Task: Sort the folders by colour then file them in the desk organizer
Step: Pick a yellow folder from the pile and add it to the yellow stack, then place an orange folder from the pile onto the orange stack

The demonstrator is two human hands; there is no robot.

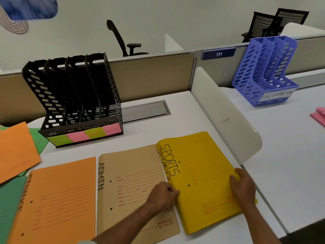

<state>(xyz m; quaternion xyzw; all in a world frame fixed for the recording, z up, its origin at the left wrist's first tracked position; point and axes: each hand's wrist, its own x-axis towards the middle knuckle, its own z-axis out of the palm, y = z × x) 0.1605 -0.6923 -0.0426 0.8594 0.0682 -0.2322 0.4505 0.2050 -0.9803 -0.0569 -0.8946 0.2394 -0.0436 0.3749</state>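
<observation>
A stack of yellow folders marked SPORTS lies on the white desk at the right. My left hand grips the stack's left spine edge, and my right hand grips its right edge. Left of it lies a brown folder marked ADMIN, then an orange folder marked FINANCE. Another orange folder and green folders sit at the far left. The black desk organizer stands behind with empty slots and coloured labels along its front.
A white curved divider borders the desk on the right. Beyond it stands a blue organizer and pink folders. A grey cable cover lies by the partition. Office chairs stand behind.
</observation>
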